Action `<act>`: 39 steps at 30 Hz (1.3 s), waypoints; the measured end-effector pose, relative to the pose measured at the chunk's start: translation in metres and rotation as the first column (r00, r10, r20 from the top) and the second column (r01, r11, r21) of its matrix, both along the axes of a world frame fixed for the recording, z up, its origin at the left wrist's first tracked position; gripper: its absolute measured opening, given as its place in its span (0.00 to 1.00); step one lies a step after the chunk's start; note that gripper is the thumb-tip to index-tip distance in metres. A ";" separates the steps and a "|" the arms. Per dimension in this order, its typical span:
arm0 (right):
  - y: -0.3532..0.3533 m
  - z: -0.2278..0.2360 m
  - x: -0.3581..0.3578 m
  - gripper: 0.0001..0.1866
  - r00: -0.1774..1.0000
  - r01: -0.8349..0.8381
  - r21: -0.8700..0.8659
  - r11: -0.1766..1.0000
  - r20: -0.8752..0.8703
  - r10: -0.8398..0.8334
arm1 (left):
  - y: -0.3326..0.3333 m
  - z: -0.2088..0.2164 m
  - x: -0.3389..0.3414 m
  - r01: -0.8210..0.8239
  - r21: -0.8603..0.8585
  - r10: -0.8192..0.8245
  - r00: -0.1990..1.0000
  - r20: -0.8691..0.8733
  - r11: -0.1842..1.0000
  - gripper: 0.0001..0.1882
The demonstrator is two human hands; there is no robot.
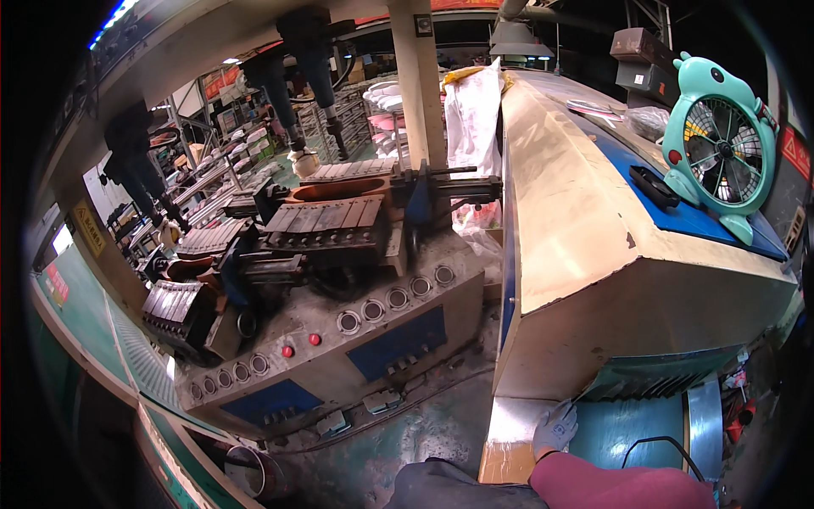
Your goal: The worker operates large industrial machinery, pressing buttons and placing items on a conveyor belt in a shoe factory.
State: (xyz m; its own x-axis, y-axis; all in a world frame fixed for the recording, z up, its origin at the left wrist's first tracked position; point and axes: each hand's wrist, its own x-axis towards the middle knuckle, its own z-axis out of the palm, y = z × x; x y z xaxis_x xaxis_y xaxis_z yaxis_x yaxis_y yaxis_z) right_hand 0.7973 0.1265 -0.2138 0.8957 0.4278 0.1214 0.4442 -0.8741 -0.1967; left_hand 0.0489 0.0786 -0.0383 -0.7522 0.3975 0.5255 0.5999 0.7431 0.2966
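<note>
My right hand, in a pale work glove, rests at the bottom edge of a large cream metal housing. Its fingers look stretched out, and I see nothing held in them. The hand lies where a shiny metal plate meets a blue flat surface like a conveyor belt. Above the belt hangs a dark green slitted curtain across the opening. A thin black bent bar stands over the belt, right of my maroon sleeve. My left hand is out of view.
A green animal-shaped fan stands on the housing, beside a black object. To the left is a machine with clamps, round gauges and red buttons. A bucket sits at lower left, near a green panel.
</note>
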 end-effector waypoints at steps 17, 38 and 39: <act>0.000 0.007 0.001 0.39 0.999 0.007 -0.022 1.000 -0.040 -0.008 | 0.005 0.006 0.007 -0.002 0.000 0.002 1.000 0.008 1.000 0.22; 0.000 0.008 -0.002 0.40 0.999 -0.010 -0.026 1.000 -0.036 0.009 | -0.001 0.003 0.000 0.005 -0.020 -0.006 1.000 -0.029 1.000 0.21; 0.000 0.008 -0.002 0.40 0.999 -0.010 -0.027 1.000 -0.036 0.009 | -0.001 0.003 0.000 0.011 -0.017 -0.012 0.999 -0.035 1.000 0.21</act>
State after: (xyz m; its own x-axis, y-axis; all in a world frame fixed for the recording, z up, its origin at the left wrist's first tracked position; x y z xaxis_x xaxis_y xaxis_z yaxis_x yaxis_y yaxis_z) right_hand 0.7954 0.1269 -0.2057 0.8951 0.4391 0.0775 0.4457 -0.8750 -0.1892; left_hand 0.0485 0.0780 -0.0349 -0.7288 0.4152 0.5445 0.6182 0.7408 0.2626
